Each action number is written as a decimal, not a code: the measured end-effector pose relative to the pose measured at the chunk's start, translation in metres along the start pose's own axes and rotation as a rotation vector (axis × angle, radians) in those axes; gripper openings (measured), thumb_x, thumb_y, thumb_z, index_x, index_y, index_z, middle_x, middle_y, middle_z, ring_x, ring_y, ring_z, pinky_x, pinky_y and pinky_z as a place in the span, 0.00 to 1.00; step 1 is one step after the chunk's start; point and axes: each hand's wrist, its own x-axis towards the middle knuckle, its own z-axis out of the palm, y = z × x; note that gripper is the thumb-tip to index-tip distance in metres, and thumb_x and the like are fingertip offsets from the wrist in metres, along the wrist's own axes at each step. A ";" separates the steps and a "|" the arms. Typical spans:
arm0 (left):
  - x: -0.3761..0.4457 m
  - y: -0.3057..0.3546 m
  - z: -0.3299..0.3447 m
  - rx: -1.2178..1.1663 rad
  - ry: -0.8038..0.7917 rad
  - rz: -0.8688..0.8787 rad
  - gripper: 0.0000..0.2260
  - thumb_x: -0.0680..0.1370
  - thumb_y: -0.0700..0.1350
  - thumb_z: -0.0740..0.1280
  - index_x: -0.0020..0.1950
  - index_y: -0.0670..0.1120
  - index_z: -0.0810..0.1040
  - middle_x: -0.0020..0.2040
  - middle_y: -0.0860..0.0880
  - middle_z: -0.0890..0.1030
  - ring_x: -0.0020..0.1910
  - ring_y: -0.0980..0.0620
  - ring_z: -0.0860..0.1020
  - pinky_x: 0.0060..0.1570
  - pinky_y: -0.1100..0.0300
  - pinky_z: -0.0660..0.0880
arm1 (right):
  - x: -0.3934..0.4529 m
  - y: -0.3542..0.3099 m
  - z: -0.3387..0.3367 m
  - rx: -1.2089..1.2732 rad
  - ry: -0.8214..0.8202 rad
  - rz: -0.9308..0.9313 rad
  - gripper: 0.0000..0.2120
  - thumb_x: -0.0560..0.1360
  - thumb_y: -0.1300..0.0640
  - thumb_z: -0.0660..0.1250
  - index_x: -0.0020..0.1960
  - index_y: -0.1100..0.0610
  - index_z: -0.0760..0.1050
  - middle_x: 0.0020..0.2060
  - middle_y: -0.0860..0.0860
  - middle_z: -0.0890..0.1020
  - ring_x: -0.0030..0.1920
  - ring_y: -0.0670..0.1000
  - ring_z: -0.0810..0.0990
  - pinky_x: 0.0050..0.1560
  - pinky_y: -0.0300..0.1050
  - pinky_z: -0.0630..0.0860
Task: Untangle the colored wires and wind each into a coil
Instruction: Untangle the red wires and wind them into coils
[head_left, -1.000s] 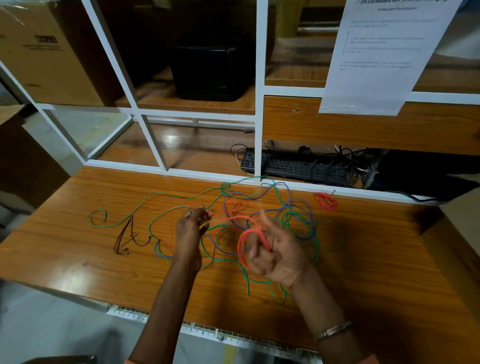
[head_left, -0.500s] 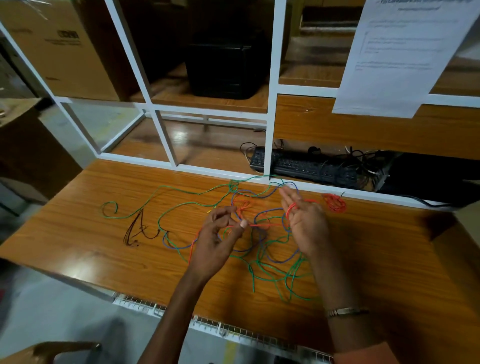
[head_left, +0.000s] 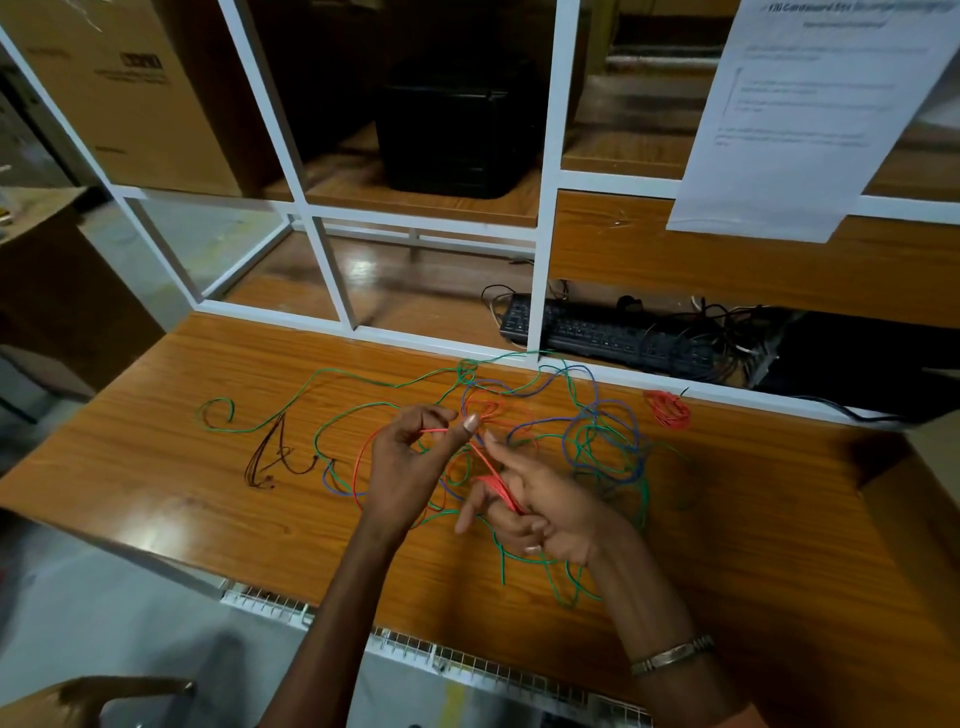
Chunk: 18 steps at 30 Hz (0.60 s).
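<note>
Red wire (head_left: 485, 465) runs between both hands' pinching fingers (head_left: 470, 423).

Two hands (head_left: 410, 467), one wire tangle (head_left: 587, 441), one keyboard (head_left: 608, 332).

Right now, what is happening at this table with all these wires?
A person is sorting a tangle of colored wires on a wooden table. The left hand pinches a red wire between thumb and finger, and the right hand has turns of the same red wire wound around its fingers. Green and blue wires lie loose and knotted under both hands. A small red coil sits apart at the right, and a dark brown wire lies at the left.
</note>
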 end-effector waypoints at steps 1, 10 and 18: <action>-0.002 0.001 0.003 -0.057 0.014 -0.034 0.22 0.76 0.50 0.78 0.34 0.37 0.73 0.38 0.45 0.80 0.44 0.50 0.80 0.52 0.48 0.77 | -0.002 0.000 0.000 0.073 -0.070 -0.076 0.38 0.82 0.33 0.55 0.49 0.68 0.80 0.18 0.49 0.57 0.18 0.48 0.50 0.22 0.42 0.51; -0.017 -0.010 0.012 -0.019 0.078 -0.030 0.25 0.84 0.45 0.69 0.31 0.43 0.61 0.32 0.39 0.62 0.37 0.50 0.66 0.45 0.51 0.70 | -0.009 -0.029 -0.030 0.932 -0.034 -0.788 0.22 0.87 0.50 0.53 0.57 0.64 0.80 0.25 0.44 0.59 0.24 0.43 0.56 0.28 0.38 0.63; -0.028 0.001 0.018 0.172 -0.310 0.125 0.14 0.82 0.47 0.72 0.36 0.52 0.78 0.38 0.53 0.80 0.43 0.52 0.80 0.49 0.56 0.74 | 0.009 -0.024 -0.049 0.563 0.684 -0.746 0.13 0.86 0.59 0.55 0.62 0.66 0.73 0.59 0.62 0.83 0.63 0.57 0.82 0.66 0.48 0.77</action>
